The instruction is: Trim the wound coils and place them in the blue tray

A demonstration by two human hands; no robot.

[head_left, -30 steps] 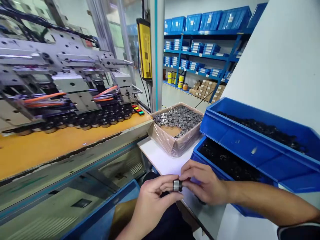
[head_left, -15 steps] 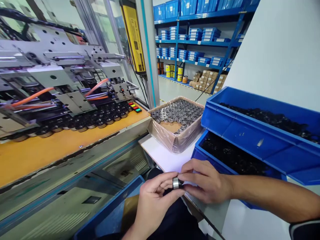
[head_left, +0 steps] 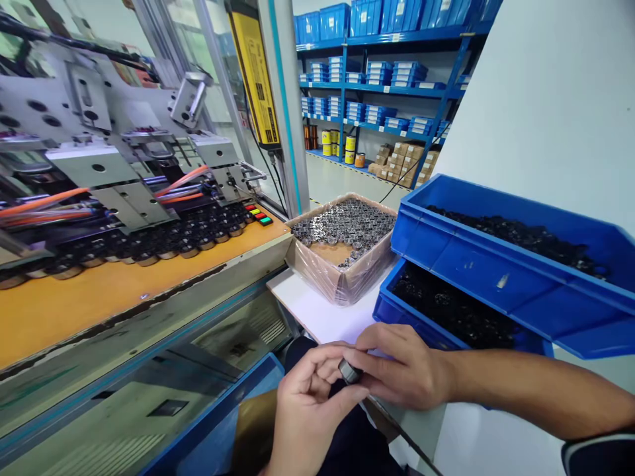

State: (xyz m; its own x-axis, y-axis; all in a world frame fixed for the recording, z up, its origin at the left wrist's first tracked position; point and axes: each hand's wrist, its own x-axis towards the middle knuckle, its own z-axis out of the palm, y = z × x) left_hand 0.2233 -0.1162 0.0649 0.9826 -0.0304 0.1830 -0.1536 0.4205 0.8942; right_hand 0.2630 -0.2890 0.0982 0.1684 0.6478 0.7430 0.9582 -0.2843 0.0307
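Between both hands is a small round motor core, grey metal around its side with black at the ends. My left hand is closed, its thumb below and its fingers above the core. From the other side, the fingertips of my right hand pinch the same core and cover part of it. Both hands are over my lap, in front of the white table edge. Nearest to the right hand stands a lower blue bin with black plastic parts inside.
Another blue bin, holding black parts, rests on the lower one. A plastic-lined carton of metal cores stands on the white table. At left, a machine has rows of black-topped cores along its orange ledge.
The core has tilted between my fingers, its metal side now turned darker toward me. My view has shifted slightly right. Clamp parts on the machine have swung up.
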